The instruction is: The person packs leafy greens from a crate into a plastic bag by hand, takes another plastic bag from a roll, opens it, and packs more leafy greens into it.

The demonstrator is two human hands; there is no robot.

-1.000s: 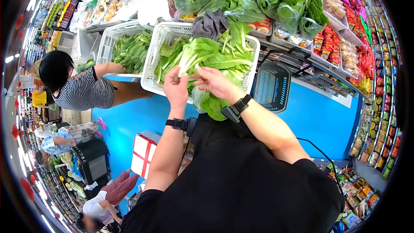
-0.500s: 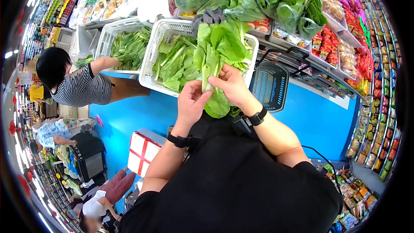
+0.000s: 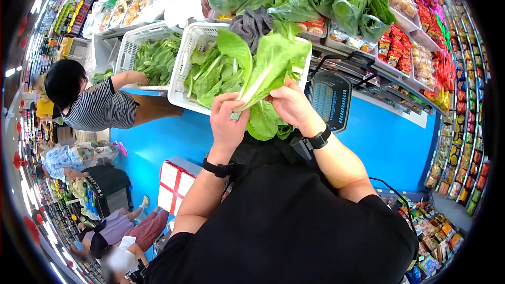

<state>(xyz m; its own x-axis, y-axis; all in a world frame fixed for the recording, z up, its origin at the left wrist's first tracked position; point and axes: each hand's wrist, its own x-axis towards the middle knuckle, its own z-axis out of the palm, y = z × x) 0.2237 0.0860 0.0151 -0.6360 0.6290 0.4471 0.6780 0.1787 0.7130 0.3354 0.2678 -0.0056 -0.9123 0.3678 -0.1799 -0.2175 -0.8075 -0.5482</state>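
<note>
My left hand (image 3: pixel 228 122) pinches the pale stem end of a leafy green (image 3: pixel 274 68), whose broad leaves fan up and to the right. On the other side, my right hand (image 3: pixel 293 106) has its thumb and fingers closed on the right edge of the same green. Behind and below it is a white crate (image 3: pixel 178 81) holding more loose leafy greens (image 3: pixel 210 76). One leaf (image 3: pixel 263 121) hangs over the near side, between my hands and my body. A dark grey cloth (image 3: pixel 251 27) lies at the crate's far rim.
Bagged greens (image 3: pixel 349 5) stand on the shelf behind the crate. To the left, a person in a striped shirt (image 3: pixel 105 108) reaches into a second white crate (image 3: pixel 124 55). A dark shopping basket (image 3: pixel 331 100) is at the right, and a white box with red tape (image 3: pixel 173 184) sits lower left.
The leafy green has tilted to the right and its leaves have spread apart. My left hand has shifted slightly left, my right hand slightly right. More of the grey cloth shows.
</note>
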